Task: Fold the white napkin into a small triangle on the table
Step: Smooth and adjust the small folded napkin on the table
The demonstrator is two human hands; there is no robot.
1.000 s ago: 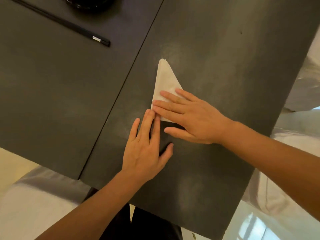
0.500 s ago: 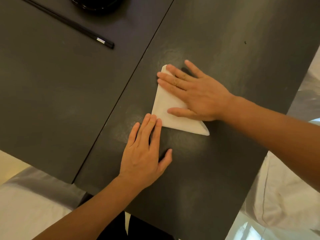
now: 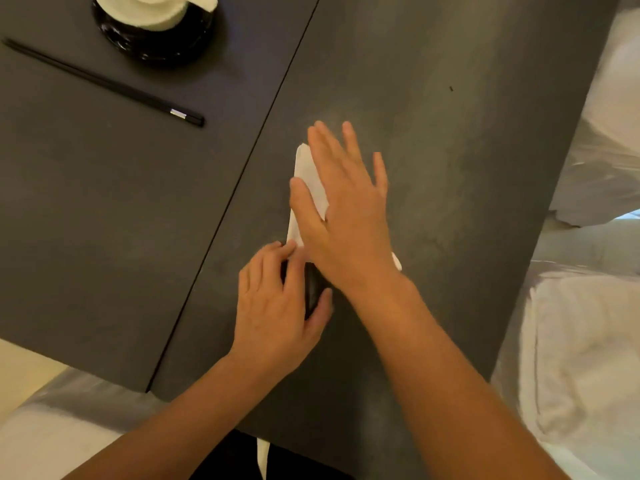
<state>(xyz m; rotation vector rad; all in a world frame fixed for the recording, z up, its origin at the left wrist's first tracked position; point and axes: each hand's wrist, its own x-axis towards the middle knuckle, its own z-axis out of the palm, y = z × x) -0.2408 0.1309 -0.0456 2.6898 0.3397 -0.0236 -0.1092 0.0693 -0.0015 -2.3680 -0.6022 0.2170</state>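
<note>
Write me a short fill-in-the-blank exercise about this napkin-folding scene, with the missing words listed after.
1. The right hand lies flat on top of the white ____.
2. The left hand touches the napkin at its ____ corner, the one closest to the person.
3. The black chopsticks lie beside a black ____ on the dark table.

Missing words: napkin; near; bowl

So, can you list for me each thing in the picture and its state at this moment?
white napkin: folded into a triangle, flat on the table, mostly covered.
right hand: open, flat on the napkin.
left hand: open, fingertips at the napkin's near corner.
chopsticks: lying together on the table, untouched.
black dish: upright, holding something white.
table: dark, seam running beside the napkin.
</note>
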